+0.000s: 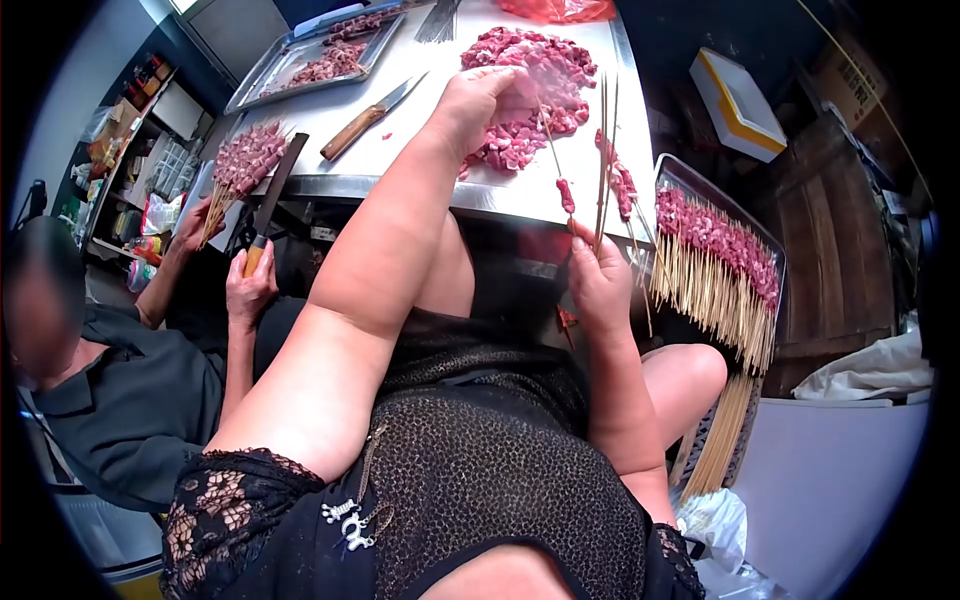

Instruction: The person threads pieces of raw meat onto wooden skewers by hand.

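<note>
My right hand (pixel 600 285) is closed around several thin bamboo skewers (pixel 604 150) pointing up over the table edge. One tilted skewer carries a few pieces of raw meat (pixel 566 195) low on its shaft. My left hand (pixel 478 108) reaches over the pile of cut raw meat (pixel 520 143), its fingers drawn together near that skewer's tip. Blur around those fingertips hides what they hold, if anything. Just right of the upright skewers, a threaded meat skewer (pixel 622 190) lies at the table's edge.
A tray (pixel 780 250) of finished meat skewers stands right, above bare sticks (pixel 722 440). A wooden-handled knife (pixel 370 120) and a metal tray (pixel 250 90) with meat lie on the white table (pixel 420 150). At left, a person holds a long blade (pixel 275 190) and bundled skewers (pixel 245 160).
</note>
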Tool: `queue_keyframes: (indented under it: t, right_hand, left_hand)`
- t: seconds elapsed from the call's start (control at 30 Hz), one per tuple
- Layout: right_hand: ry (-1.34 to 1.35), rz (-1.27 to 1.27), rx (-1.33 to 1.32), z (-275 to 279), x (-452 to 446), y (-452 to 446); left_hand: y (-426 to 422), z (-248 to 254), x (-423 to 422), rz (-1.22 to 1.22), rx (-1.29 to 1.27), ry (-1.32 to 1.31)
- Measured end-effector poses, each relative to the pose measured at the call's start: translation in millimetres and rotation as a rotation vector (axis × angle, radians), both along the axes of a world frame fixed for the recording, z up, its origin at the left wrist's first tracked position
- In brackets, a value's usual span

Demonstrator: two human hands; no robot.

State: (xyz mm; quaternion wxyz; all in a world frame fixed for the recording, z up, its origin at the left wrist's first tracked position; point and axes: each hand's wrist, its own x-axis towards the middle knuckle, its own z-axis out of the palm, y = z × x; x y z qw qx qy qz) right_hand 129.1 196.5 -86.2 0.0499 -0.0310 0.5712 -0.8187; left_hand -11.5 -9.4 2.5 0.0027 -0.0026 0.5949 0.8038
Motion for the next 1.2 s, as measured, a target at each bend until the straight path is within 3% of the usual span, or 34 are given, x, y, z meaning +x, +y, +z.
queue_keyframes:
  t: [0.47,0.67,0.77,0.87,1.13,1.2]
  right_hand:
    - [-0.057,-0.014,0.076,6,-1,-3]
    - [0.053,-0.063,0.116,4,1,-2]
    - [0.133,-0.127,0.233,8,2,-4]
    - [0.140,-0.142,0.178,6,3,-2]
    - [0.105,-0.151,0.164,12,4,0]
    - [0.095,-0.155,0.153,13,5,-1]
  left_hand:
    - [14,-3,5,-0.067,0.132,0.067]
    - [20,9,18,-0.078,0.207,-0.019]
    - [15,9,16,-0.011,0.157,0.050]
    - [14,0,10,0.069,0.075,0.107]
    - [14,14,22,0.072,0.098,0.102]
    - [11,13,21,-0.047,0.078,0.098]
